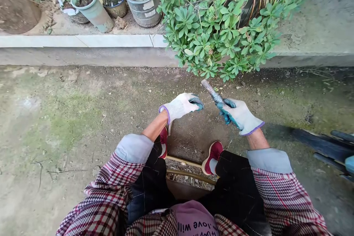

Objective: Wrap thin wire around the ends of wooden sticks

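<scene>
Both hands wear white knit gloves with teal palms and purple cuffs. My right hand (238,115) is closed around the lower part of a short, greyish stick (212,91), which tilts up to the left. Silvery wire or thread is wound in tight turns around its middle. A thin strand runs from the stick toward my left hand (186,106), whose fingers are pinched together at its end. A narrow pale piece (170,127) shows just under the left wrist; its kind I cannot make out.
Leafy green plant (221,33) overhangs the ledge (116,40) ahead. A metal pot (146,13) and several planters, including a pale green one (95,13), stand on the ledge. Yellowish bars (190,177) lie between my red shoes. A dark, blurred object (326,145) is at right.
</scene>
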`<action>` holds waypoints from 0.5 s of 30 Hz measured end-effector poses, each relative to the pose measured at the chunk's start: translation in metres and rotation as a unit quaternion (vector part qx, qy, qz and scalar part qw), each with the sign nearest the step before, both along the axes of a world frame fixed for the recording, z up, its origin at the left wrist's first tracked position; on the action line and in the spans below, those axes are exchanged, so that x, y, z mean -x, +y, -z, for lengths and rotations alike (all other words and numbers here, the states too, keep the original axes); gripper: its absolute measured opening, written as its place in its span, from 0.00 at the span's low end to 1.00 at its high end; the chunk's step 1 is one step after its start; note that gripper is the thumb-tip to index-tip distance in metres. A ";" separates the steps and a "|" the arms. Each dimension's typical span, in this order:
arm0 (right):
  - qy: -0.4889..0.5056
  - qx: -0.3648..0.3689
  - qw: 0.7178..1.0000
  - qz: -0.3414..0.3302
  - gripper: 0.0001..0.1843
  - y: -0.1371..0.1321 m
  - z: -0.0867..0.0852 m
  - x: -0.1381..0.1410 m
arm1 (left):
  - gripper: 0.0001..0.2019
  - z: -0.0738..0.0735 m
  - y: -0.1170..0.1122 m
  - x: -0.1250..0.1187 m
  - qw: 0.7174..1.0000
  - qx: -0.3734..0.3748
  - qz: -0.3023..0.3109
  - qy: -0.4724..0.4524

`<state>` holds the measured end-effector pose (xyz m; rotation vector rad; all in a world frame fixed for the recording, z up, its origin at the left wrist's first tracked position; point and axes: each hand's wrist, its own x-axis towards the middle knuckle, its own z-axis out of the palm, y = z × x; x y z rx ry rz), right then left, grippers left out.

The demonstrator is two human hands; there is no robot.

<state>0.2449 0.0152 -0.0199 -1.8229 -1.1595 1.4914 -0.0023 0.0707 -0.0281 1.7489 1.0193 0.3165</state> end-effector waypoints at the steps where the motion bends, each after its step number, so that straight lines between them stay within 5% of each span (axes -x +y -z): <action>1: 0.003 -0.003 1.000 0.001 0.17 -0.001 -0.001 0.000 | 0.14 0.000 -0.001 0.000 1.000 0.011 0.003 -0.006; 10: 0.131 -0.023 0.991 0.009 0.22 -0.014 -0.024 0.008 | 0.16 -0.003 -0.009 -0.005 0.997 0.048 0.030 -0.046; 15: 0.212 0.032 0.969 -0.123 0.24 -0.025 -0.043 0.008 | 0.11 -0.003 -0.010 -0.007 0.991 0.121 0.007 -0.065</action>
